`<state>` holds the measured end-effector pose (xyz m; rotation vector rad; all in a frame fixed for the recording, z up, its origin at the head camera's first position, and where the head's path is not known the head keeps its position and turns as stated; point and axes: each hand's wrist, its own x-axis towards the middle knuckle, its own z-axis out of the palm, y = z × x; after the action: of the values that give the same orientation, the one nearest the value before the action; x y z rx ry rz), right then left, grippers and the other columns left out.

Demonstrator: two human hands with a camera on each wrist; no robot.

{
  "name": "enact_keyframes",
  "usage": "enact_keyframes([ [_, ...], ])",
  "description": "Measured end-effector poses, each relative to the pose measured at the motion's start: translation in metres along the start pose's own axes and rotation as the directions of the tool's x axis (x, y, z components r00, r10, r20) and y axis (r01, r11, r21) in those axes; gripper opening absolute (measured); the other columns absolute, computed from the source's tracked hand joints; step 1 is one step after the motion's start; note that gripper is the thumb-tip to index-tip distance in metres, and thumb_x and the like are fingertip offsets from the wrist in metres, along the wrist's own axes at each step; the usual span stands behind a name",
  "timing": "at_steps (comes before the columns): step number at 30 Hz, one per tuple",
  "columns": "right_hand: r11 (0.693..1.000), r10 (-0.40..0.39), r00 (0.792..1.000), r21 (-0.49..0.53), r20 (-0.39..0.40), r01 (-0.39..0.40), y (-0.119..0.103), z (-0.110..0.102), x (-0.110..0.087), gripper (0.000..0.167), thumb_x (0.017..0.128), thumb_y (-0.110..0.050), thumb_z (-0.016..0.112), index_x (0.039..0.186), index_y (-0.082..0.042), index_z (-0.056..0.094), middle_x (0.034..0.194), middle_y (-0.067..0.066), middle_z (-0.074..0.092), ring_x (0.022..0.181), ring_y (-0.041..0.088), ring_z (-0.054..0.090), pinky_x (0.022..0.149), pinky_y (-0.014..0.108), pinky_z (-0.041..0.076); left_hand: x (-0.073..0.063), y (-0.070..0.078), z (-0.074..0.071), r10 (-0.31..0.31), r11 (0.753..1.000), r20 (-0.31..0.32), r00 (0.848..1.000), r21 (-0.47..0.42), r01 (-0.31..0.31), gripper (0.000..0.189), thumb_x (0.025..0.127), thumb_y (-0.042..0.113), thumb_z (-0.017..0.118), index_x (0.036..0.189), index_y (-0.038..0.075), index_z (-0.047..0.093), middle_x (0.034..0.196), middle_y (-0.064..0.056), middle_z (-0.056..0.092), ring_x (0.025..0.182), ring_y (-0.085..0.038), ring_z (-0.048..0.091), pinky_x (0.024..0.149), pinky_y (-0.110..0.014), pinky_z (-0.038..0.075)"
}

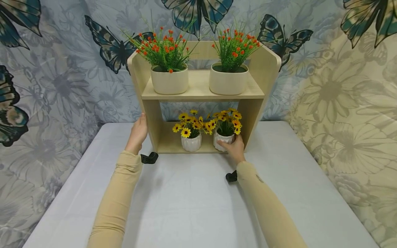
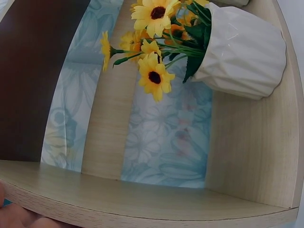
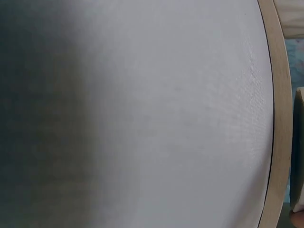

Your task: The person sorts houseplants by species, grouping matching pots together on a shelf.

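A small white pot of yellow flowers (image 1: 224,140) stands at the right of the lower shelf (image 1: 169,147). My right hand (image 1: 236,148) grips this pot from its right side, thumb across the front; the fingers behind are hidden. To its left stands a matching white pot of yellow flowers (image 1: 191,143), also large in the left wrist view as a faceted white pot (image 2: 244,52). My left hand (image 1: 138,132) rests against the outer face of the wooden shelf unit's left side panel (image 1: 152,120). Its fingers (image 2: 21,216) show just outside that panel in the left wrist view.
On the upper shelf (image 1: 198,96) stand two larger cream pots, left (image 1: 170,82) and right (image 1: 228,82), with orange-red flowers. A white cloth covers the table (image 1: 192,199). Butterfly-patterned fabric (image 1: 65,86) hangs behind. Black wrist-worn pieces (image 1: 150,158) sit at both wrists.
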<state>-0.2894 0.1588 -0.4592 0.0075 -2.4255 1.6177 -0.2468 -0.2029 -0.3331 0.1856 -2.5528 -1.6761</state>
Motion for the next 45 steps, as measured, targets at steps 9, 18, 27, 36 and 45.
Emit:
enact_keyframes([
  [9, 0.999, -0.012, 1.0, 0.037, 0.005, 0.012, 0.0016, 0.0037, 0.0022, 0.101, 0.069, -0.04, 0.082, 0.142, -0.003, 0.024, 0.137, 0.016, 0.035, 0.127, 0.027, 0.034, 0.104, 0.038, 0.029, 0.0005, -0.0014, -0.0017, 0.002, 1.0, 0.018, 1.0, -0.017, -0.002, 0.079, 0.093, 0.061, 0.011, 0.149, 0.006, 0.013, 0.152, -0.014, 0.013, 0.136, -0.034, 0.009, 0.107, -0.052, 0.013],
  [18, 0.998, -0.009, 0.998, 0.066, 0.059, 0.005, 0.0018, 0.0057, 0.0054, 0.103, 0.069, -0.036, 0.083, 0.144, -0.009, 0.017, 0.142, 0.013, 0.028, 0.131, 0.025, 0.028, 0.106, 0.037, 0.026, -0.0006, -0.0016, -0.0041, 0.0, 1.0, 0.015, 1.0, -0.009, 0.0, 0.08, 0.092, 0.062, 0.01, 0.149, 0.007, 0.012, 0.152, -0.014, 0.013, 0.136, -0.034, 0.009, 0.107, -0.053, 0.014],
  [27, 0.996, 0.016, 0.997, 0.089, 0.069, -0.023, 0.0023, 0.0024, 0.0011, 0.101, 0.069, -0.034, 0.084, 0.144, -0.012, 0.021, 0.139, 0.011, 0.034, 0.129, 0.023, 0.032, 0.106, 0.038, 0.027, -0.0009, -0.0031, -0.001, 0.009, 1.0, 0.012, 1.0, 0.002, -0.009, 0.08, 0.093, 0.062, 0.011, 0.148, 0.005, 0.016, 0.151, -0.015, 0.014, 0.136, -0.034, 0.011, 0.107, -0.052, 0.014],
  [36, 0.996, 0.052, 0.995, 0.071, 0.089, -0.058, 0.008, -0.0004, 0.0042, 0.108, 0.066, -0.044, 0.082, 0.146, -0.015, 0.015, 0.143, 0.009, 0.03, 0.132, 0.023, 0.027, 0.107, 0.04, 0.023, -0.0005, -0.0028, 0.0001, 0.01, 1.0, 0.018, 1.0, 0.002, -0.01, 0.081, 0.092, 0.062, 0.011, 0.148, 0.005, 0.016, 0.151, -0.015, 0.015, 0.136, -0.035, 0.011, 0.107, -0.053, 0.014],
  [45, 0.991, 0.116, 0.978, 0.049, 0.173, -0.126, 0.0058, -0.0042, 0.0015, 0.107, 0.072, -0.044, 0.079, 0.148, -0.012, 0.011, 0.146, 0.012, 0.027, 0.133, 0.026, 0.025, 0.107, 0.04, 0.022, 0.0005, -0.0035, -0.0002, 0.004, 1.0, 0.026, 1.0, -0.005, -0.004, 0.08, 0.093, 0.062, 0.012, 0.148, 0.004, 0.017, 0.151, -0.015, 0.015, 0.136, -0.034, 0.012, 0.107, -0.051, 0.014],
])
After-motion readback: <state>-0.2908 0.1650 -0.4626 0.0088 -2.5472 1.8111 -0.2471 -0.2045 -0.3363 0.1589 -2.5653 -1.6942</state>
